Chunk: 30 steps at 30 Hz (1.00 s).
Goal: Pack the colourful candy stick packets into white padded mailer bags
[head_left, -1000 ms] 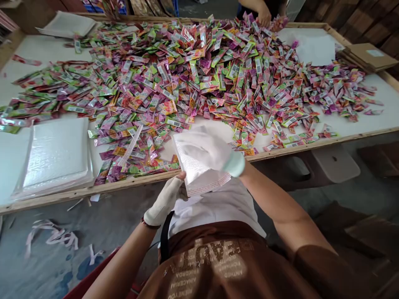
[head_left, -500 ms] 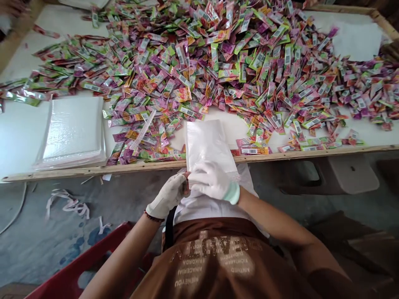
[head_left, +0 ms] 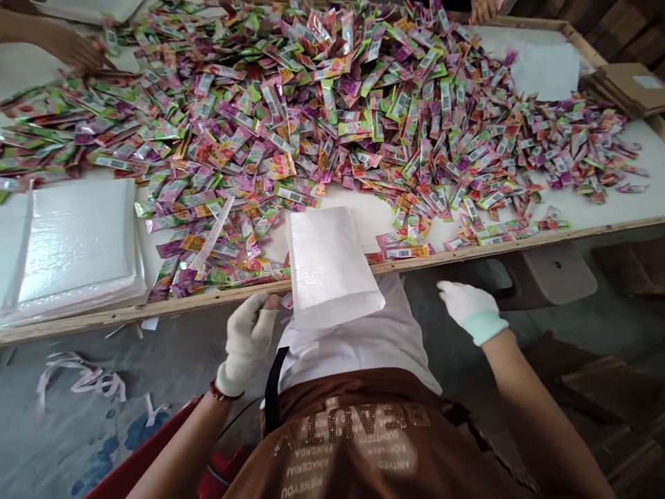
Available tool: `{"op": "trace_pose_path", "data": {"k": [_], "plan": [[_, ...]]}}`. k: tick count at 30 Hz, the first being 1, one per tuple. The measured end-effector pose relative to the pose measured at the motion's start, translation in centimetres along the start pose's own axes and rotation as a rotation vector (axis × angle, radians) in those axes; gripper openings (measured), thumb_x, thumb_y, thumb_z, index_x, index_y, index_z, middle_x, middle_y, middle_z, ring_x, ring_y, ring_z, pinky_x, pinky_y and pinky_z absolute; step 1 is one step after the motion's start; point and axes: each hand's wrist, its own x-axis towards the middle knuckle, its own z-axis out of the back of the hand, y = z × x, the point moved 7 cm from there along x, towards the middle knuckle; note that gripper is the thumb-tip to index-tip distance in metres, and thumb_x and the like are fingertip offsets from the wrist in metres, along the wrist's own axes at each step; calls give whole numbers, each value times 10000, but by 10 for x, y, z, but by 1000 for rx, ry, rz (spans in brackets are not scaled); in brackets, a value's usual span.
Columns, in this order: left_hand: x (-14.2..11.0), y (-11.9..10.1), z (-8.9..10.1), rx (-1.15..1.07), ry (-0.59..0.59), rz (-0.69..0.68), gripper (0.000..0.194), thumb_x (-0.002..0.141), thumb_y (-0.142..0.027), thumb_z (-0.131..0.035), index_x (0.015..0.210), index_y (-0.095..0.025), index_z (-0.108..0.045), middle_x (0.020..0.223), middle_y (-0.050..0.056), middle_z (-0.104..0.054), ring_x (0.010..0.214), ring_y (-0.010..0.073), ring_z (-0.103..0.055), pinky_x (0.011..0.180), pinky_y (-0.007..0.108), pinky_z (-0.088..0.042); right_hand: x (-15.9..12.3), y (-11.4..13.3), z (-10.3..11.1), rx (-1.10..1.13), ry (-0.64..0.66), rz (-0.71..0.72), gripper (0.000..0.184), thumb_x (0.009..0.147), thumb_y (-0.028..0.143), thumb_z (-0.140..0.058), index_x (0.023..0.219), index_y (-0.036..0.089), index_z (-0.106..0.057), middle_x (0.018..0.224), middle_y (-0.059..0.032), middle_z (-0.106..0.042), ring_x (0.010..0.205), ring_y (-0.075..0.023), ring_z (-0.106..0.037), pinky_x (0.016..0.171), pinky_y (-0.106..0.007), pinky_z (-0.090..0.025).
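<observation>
A white padded mailer bag (head_left: pixel 332 260) lies across the table's front edge, its flap end hanging towards my lap. My left hand (head_left: pixel 250 339), in a white glove with a bare fingertip, is just left of the bag and apart from it. Its fingers are curled in, and anything between them is hidden. My right hand (head_left: pixel 470 305), gloved with a pale green cuff, is out to the right beyond the table edge. Its fingertips are pressed together; whatever they may hold is too small to make out. Neither hand touches the bag.
A large heap of colourful sachets (head_left: pixel 312 125) covers the table. A stack of white padded mailers (head_left: pixel 77 239) lies at left, cartons (head_left: pixel 631 90) at far right. Other people's hands show at upper left (head_left: pixel 73 52) and top right (head_left: pixel 484 10). Paper strips (head_left: pixel 83 374) litter the floor.
Both hands have left the bag: the right swung out to the right, the left drew back left. The bag's flap end now lies uncovered. The view has shifted right.
</observation>
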Motion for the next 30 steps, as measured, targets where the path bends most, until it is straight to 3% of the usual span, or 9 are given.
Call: {"op": "trace_pose_path", "data": {"k": [3,5,8,13,18,21,24,26,30], "plan": [[8,-22,1,335,-72,-377,218,827,-269,-627,1015,-178,-690,1167,150,-690,1108,290,-624,958,427,-494,10,53,-3,-45,-272,363,448,962,206,-431,1374,185,-605,1392,-186,-609,1184,-318,-637,934,-442,-504],[8,-33,-14,400,79,-594,301,813,-211,-619,1102,-224,-704,1379,138,-619,1324,324,-522,1122,515,-385,9,100,-13,31,-332,683,479,940,171,-431,1386,214,-599,1493,-147,-533,1360,-324,-509,1054,-497,-440],[-3,-42,-30,327,313,-747,232,841,-212,-611,1026,-277,-734,1280,77,-702,1272,288,-583,1159,509,-347,6,141,-21,200,-307,963,417,919,140,-451,1248,260,-678,1395,-69,-636,1406,-291,-466,1132,-529,-360],[14,-41,-21,220,169,-334,251,955,-355,-511,958,-204,-711,961,80,-755,890,218,-675,860,338,-491,22,145,-1,587,-281,745,291,1017,321,-471,861,218,-694,950,-66,-752,1025,-236,-670,964,-405,-476],[58,-43,-24,268,150,-48,307,830,-423,-647,660,-189,-545,587,-17,-520,554,121,-422,565,271,-330,52,156,0,515,-257,493,379,945,290,-533,578,225,-465,584,-8,-528,636,-179,-533,693,-329,-435],[77,-38,-23,37,130,97,318,637,-355,-794,730,-194,-536,645,-33,-520,573,103,-412,547,243,-316,69,158,-7,494,-290,386,69,781,148,-590,744,206,-582,760,-35,-637,769,-203,-596,778,-340,-461],[73,-30,-33,-285,285,315,452,626,-424,-793,978,-210,-606,688,-32,-553,508,89,-414,469,222,-317,75,164,-10,808,-182,374,289,809,165,-550,1092,184,-603,1036,-73,-686,894,-191,-645,794,-316,-506],[65,-33,-35,-369,422,411,481,679,-538,-711,1009,-195,-642,568,-43,-483,407,76,-313,385,225,-251,72,176,-1,1042,-89,427,343,866,216,-526,1206,178,-560,1006,-54,-681,817,-153,-641,723,-277,-515],[81,-61,4,-377,392,495,480,685,-598,-664,961,-207,-683,525,-4,-528,421,108,-421,358,234,-312,71,195,32,1171,33,587,469,931,339,-565,1366,181,-491,936,-27,-685,730,-126,-624,650,-252,-519]]}}
